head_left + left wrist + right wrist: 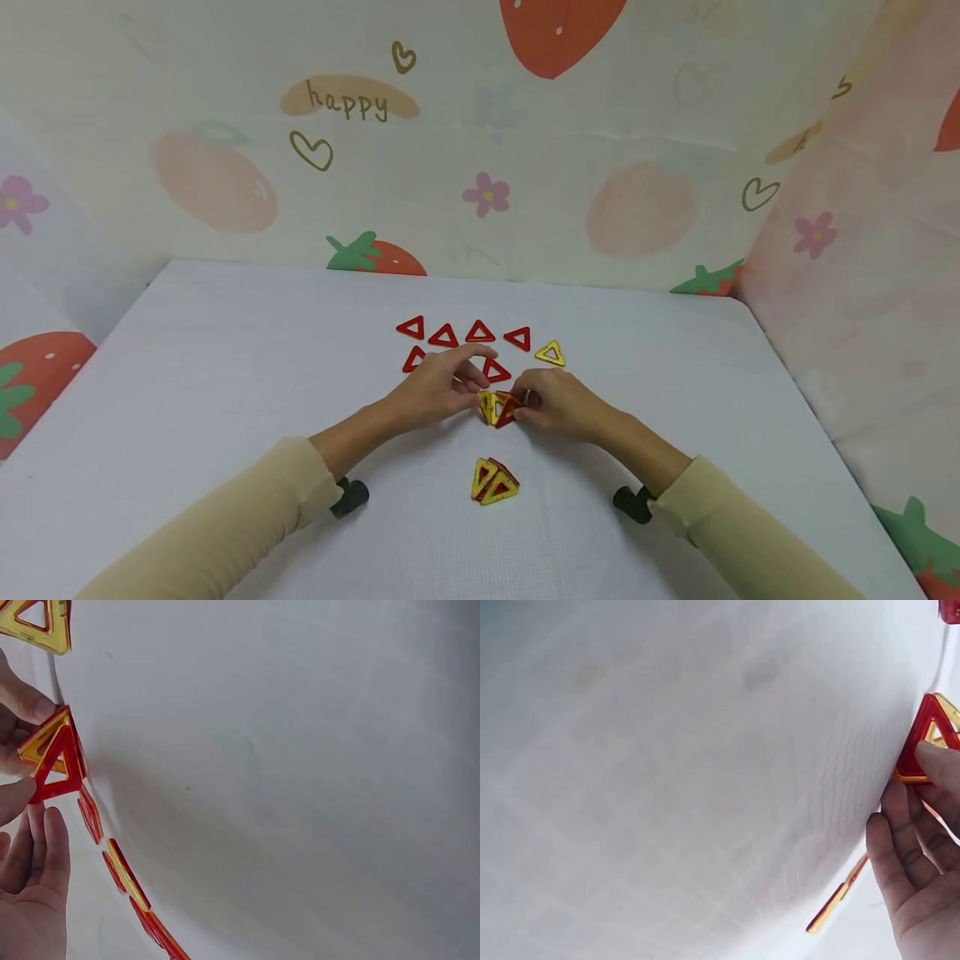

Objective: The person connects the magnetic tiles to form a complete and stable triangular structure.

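In the middle of the table, both hands hold a small pyramid (497,408) of yellow and red triangular magnetic tiles. My left hand (435,390) has its thumb and fingertips at the left side; in the left wrist view the thumb meets a corner of a red triangle tile (73,769). From the right, my right hand (562,402) pinches the pyramid, its thumb laid on a red triangle tile (911,754). Nearer the body stands another pyramid (495,482) of yellow and red triangles, untouched.
Behind the hands lie several flat red triangle tiles (479,332) and one yellow triangle tile (551,353). One red tile (496,371) is just beyond the fingers, another red tile (413,360) is partly covered by the left hand. A patterned cloth (487,150) hangs behind the white table (247,333).
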The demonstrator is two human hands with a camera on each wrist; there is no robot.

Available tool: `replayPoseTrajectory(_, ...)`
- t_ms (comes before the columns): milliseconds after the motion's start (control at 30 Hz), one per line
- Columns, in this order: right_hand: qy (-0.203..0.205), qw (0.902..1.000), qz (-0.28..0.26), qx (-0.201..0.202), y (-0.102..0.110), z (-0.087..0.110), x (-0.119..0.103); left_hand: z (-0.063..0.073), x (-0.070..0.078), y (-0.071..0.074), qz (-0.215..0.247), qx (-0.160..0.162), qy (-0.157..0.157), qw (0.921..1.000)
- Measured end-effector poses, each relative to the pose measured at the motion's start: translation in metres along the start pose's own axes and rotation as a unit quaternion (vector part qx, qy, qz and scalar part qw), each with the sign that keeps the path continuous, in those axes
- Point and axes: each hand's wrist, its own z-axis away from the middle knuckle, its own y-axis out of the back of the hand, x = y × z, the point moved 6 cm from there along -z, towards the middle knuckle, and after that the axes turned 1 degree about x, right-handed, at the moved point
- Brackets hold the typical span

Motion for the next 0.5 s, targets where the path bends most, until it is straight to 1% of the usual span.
replayPoseTrajectory(200,0.006,1.0,0.004,0.002,-0.0001,-0.0003,0.0003,-0.0021,0.0014,-0.003,0.012,0.001,-0.001,0.9999)
replayPoseTrajectory(500,0.014,0.9999,0.007,0.005,-0.0003,-0.0003,0.0011,-0.0039,0.0017,-0.0049,0.004,0.003,-0.005,1.0)
